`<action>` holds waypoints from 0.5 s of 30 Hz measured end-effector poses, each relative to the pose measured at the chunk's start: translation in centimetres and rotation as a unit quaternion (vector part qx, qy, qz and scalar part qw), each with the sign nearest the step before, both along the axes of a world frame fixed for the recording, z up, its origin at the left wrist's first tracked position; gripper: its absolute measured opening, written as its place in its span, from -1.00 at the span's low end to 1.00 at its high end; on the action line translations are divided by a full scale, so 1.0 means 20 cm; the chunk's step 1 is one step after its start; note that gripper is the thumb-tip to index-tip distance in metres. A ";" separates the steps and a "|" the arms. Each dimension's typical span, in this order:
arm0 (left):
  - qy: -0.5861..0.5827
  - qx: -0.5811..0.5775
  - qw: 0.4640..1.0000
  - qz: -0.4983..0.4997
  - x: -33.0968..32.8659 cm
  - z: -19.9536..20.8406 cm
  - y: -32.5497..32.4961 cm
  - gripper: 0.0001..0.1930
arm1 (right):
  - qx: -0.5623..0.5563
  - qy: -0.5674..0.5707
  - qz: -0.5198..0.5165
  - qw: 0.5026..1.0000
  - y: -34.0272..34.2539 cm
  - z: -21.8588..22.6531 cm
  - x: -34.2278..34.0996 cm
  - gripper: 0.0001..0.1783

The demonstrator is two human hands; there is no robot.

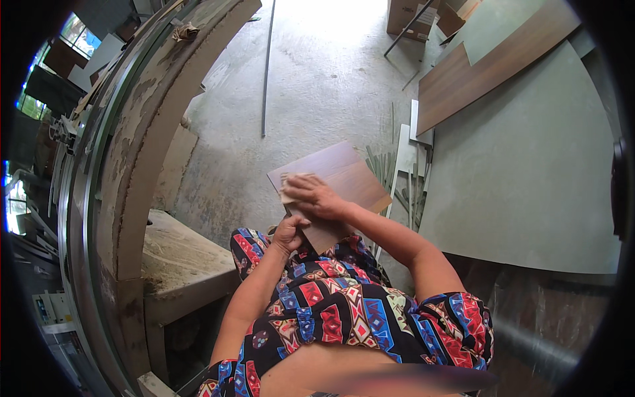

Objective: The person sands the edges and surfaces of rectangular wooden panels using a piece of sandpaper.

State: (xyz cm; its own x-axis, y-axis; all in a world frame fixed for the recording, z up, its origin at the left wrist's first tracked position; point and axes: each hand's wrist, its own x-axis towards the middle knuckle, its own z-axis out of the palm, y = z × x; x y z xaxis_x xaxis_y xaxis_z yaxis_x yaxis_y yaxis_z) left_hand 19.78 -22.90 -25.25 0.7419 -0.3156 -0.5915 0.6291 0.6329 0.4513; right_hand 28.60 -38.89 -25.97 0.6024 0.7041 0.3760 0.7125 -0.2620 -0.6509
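A wood-grain board (pixel 354 173), brown and rectangular, lies tilted over my lap. My left hand (pixel 289 233) grips its near left edge, with the thumb on top and the other fingers mostly out of sight beneath. Flat on the upper face, my right hand (pixel 314 196) presses a pale cloth (pixel 286 188) near the board's left edge. The cloth shows only at the fingertips; the rest is under the hand.
To the left runs a worn machine bed (pixel 149 112) with a metal rail, above a dusty ledge (pixel 178 255). Large grey sheets (pixel 522 178) and a brown panel (pixel 489 63) stand on the right. Thin strips (pixel 410 198) lie beside the board. A cardboard box (pixel 410 18) sits far off.
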 end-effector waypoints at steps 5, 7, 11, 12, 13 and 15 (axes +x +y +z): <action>0.006 0.029 0.999 0.019 -0.01 0.07 -0.01 -0.83 | -0.077 0.146 -0.271 0.948 -0.29 -0.13 0.14 -0.52; 0.048 0.039 0.998 0.020 -0.01 0.07 0.00 -0.91 | -0.106 0.099 -0.306 0.941 -0.45 -0.17 0.10 -0.50; 0.019 0.028 0.999 0.017 -0.01 0.03 0.01 -0.95 | -0.133 0.107 -0.298 0.939 -0.50 -0.18 -0.11 -0.48; 0.029 0.030 0.999 0.019 -0.01 0.01 0.01 -0.94 | -0.152 0.115 -0.290 0.938 -0.46 -0.15 -0.19 -0.44; 0.045 0.030 0.998 0.020 -0.01 0.00 0.01 -0.93 | -0.104 0.081 -0.266 0.955 -0.42 -0.12 -0.27 -0.43; 0.038 0.021 0.999 0.014 -0.01 -0.03 0.03 -0.92 | -0.088 0.073 -0.208 0.971 -0.35 -0.01 -0.40 -0.41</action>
